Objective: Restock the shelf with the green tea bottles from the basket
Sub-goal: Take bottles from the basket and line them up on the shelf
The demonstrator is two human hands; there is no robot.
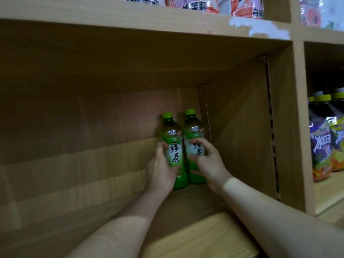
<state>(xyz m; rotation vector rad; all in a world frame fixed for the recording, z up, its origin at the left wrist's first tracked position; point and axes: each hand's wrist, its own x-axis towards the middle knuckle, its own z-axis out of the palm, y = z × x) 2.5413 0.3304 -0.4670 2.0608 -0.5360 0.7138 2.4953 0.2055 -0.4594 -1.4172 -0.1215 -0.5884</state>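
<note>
- Pale wood-grain board forms the front lip of the shelf (201, 237), nearest the camera; both bare forearms cross over it into the compartment.
- Left hand (161, 172): fingers wrapped around the lower label area of the left green tea bottle (172, 151), thumb on the front, fingertips showing at its far left side. Grip is closed on the bottle.
- Right hand (208, 162): fingers curled around the right green tea bottle (193, 146) from its right side, thumb across the front of the label. Grip is closed on the bottle.
- Both bottles stand upright, side by side and touching, deep in the right rear corner of the compartment, green caps on top. Bases appear to rest on the shelf floor; contact partly hidden by the hands.
- Right side panel carries a slotted metal strip (272, 127).
- Neighbouring compartment to the right holds dark-bodied drink bottles (320, 142) with colourful labels.
- Upper shelf shows orange and pink packaged goods (195, 4), cut off by the frame edge.
</note>
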